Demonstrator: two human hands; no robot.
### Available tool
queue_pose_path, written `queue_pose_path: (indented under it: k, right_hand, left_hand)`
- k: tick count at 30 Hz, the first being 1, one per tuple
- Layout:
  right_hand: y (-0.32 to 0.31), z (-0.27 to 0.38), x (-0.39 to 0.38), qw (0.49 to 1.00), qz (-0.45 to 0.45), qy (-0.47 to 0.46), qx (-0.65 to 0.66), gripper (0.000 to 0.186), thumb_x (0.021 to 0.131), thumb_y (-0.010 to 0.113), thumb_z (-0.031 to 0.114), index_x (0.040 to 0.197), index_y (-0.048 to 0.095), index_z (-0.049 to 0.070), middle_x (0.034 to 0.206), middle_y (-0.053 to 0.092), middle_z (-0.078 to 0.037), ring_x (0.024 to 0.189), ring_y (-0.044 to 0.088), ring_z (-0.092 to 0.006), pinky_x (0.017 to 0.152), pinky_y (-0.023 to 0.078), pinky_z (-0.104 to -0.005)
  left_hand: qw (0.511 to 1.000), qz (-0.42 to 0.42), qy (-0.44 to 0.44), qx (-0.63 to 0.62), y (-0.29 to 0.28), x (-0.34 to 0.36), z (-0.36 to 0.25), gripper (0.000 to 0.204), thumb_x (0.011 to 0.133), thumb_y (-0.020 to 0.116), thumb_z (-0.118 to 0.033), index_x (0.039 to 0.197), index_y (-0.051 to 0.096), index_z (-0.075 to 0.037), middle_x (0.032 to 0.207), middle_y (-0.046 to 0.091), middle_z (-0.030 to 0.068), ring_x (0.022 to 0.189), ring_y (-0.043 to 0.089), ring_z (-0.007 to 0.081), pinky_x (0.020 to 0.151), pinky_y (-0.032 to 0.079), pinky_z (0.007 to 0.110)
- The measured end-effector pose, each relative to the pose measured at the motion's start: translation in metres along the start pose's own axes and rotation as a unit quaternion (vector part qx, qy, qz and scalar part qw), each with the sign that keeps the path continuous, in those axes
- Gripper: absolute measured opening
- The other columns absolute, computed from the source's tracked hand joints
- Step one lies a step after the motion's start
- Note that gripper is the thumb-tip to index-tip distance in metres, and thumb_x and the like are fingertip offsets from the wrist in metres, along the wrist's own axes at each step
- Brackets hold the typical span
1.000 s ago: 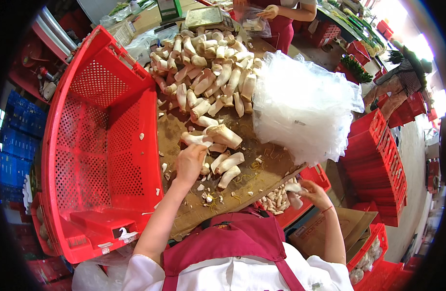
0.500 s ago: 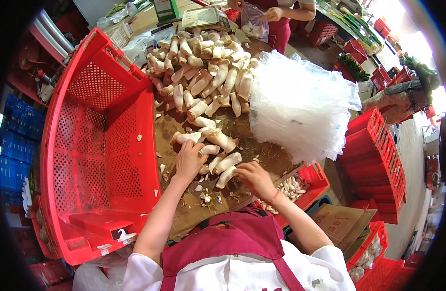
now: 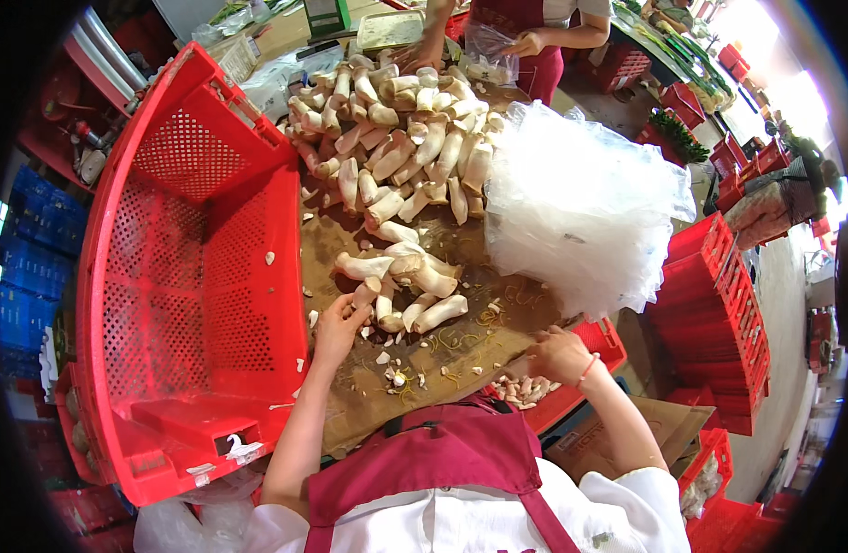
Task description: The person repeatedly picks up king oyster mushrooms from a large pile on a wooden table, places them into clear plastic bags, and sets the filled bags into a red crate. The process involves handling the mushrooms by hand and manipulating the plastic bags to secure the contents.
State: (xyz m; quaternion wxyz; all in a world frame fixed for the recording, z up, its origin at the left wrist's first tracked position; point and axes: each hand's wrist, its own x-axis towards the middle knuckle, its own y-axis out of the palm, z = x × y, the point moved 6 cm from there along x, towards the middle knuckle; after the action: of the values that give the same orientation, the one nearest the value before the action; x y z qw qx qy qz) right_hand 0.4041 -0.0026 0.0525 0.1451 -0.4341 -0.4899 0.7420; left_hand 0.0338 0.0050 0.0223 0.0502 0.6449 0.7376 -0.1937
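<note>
My left hand (image 3: pixel 339 330) is closed on the lower end of a king oyster mushroom (image 3: pixel 367 292), which tilts up beside a small cluster of loose mushrooms (image 3: pixel 439 313) on the brown worktable (image 3: pixel 484 355). Beyond that cluster lies a large heap of king oyster mushrooms (image 3: pixel 396 138). Over the table's near right edge is my right hand (image 3: pixel 560 357), its fingers loosely apart and nothing visible in them. Just below it a red crate (image 3: pixel 608 343) holds small mushroom pieces (image 3: pixel 525 390). White trimmings (image 3: pixel 398 378) are scattered in front of me.
A big red perforated crate (image 3: pixel 286 276) lines the left side. Clear plastic bags (image 3: pixel 580 203) are stacked at the right of the table. Across it, a co-worker's hand (image 3: pixel 530 41) holds a bag, the other at the heap. Red crates (image 3: pixel 709 323) stand at right.
My right hand has moved right, away from the mushroom cluster to the table edge. My left hand has drawn slightly back and left with a mushroom. The co-worker's hand has reached to the heap.
</note>
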Motion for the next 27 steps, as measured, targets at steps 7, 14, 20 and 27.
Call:
queue_pose_path:
  k: [7,14,20,27]
  right_hand:
    - [-0.056,0.067,0.037,0.778,-0.163,-0.034,0.605,0.044,0.095,0.059,0.022,0.135,0.047,0.007,0.107,0.062,-0.010,0.093,0.059,-0.0128,0.082,0.048,-0.0272]
    - [-0.029,0.079,0.072,0.586,-0.110,-0.022,0.803,0.030,0.094,0.059,0.023,0.113,0.062,0.000,0.089,0.064,-0.004,0.079,0.057,-0.0088,0.071,0.046,-0.0238]
    - [-0.008,0.071,0.070,0.466,-0.066,0.022,0.882,0.036,0.098,0.053,0.024,0.125,0.054,0.000,0.104,0.064,-0.007,0.092,0.062,-0.0145,0.080,0.049,-0.0261]
    - [-0.029,0.070,0.054,0.362,-0.084,-0.015,0.928,0.034,0.095,0.056,0.019,0.124,0.049,0.002,0.115,0.058,-0.008,0.100,0.059,-0.0178,0.088,0.050,-0.0338]
  left_hand:
    - [0.960,0.098,0.147,0.216,0.070,-0.041,-0.071,0.035,0.077,0.067,-0.010,0.111,0.062,-0.003,0.088,0.068,0.0104,0.074,0.063,0.0142,0.066,0.050,0.028]
    - [0.979,0.066,0.130,0.139,0.071,-0.044,-0.079,0.023,0.075,0.065,-0.004,0.098,0.066,0.000,0.074,0.065,0.0091,0.063,0.060,0.0150,0.059,0.048,0.029]
    - [0.850,-0.065,0.376,0.362,0.079,-0.010,-0.109,0.031,0.075,0.065,-0.003,0.105,0.065,-0.007,0.109,0.063,0.0075,0.108,0.054,0.0278,0.092,0.041,0.042]
    - [0.771,-0.031,0.453,0.445,0.097,0.012,-0.122,0.031,0.070,0.070,-0.012,0.099,0.061,-0.008,0.101,0.061,0.0059,0.109,0.051,0.0256,0.098,0.033,0.043]
